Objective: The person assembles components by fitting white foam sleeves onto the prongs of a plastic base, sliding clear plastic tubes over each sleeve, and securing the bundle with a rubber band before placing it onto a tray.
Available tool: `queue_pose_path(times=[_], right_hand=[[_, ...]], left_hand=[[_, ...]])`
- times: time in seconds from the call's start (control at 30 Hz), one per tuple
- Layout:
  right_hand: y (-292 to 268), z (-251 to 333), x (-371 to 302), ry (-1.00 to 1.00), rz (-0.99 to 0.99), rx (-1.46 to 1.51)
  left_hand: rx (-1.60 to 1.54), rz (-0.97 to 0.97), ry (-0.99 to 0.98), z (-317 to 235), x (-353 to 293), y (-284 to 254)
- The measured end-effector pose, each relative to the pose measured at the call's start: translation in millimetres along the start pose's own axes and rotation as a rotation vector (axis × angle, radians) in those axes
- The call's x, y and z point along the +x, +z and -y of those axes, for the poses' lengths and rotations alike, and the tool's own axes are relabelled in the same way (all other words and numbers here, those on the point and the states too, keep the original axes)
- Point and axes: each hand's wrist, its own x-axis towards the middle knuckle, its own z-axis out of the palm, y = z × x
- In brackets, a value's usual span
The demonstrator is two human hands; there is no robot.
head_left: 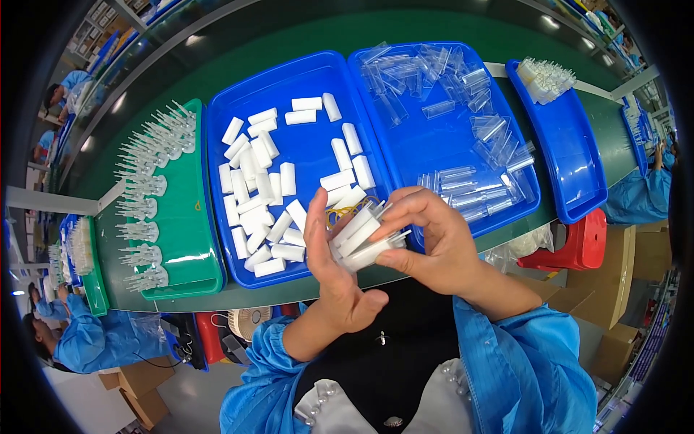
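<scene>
Both hands, left hand [334, 269] bracing and right hand [426, 239] pinching, clasp a bundle of white caps [363, 237] near the blue tray [289, 94], keeping them aligned.

A single view comes from a wide fisheye camera worn on the person's head, looking steeply down over the chest and blue sleeves. It sits close above the left hand [336, 278] and right hand [426, 242], which meet near the centre of the picture with forearms rising from the near, lower edge. The view faces away from the body across the long green work table [303, 43], whose straight edges bow toward the dark round rim. On the left lies the green plastic tray [189, 217], in the middle the blue plastic tray of white blocks [307, 155], further right the blue plastic tray of clear tubes [434, 141]. No second view overlaps it.
</scene>
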Motion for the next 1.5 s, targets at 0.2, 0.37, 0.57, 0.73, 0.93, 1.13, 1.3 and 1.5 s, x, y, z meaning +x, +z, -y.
queue_pose_path(times=[0.2, 0.37, 0.57, 0.73, 0.93, 1.13, 1.3, 1.5], right_hand=[[11, -6, -7, 0.001, -0.103, 0.059], [8, 2, -11, -0.053, -0.098, -0.099], [4, 2, -10, -0.122, -0.13, 0.003], [-10, 14, -8, -0.359, -0.032, -0.445], [1, 12, -8, -0.442, -0.058, -0.514], [-16, 27, 7, -0.377, 0.192, -0.486], [-81, 5, 65, -0.403, 0.061, -0.887], [-124, -35, 101, -0.173, 0.183, -1.566]], left_hand=[[0.148, 0.036, 0.101, 3, -2, -3], [0.152, 0.07, 0.206, 2, 3, -6], [-0.157, 0.03, 0.092, -3, 7, -1], [-0.383, 0.118, -0.234, -14, 19, -12], [-0.327, 0.193, -0.276, -14, 21, -14], [-0.213, 0.261, -0.362, -14, 28, -23], [-0.376, 0.142, -0.516, -10, 17, -23], [-0.355, 0.002, -0.465, -5, 18, -18]])
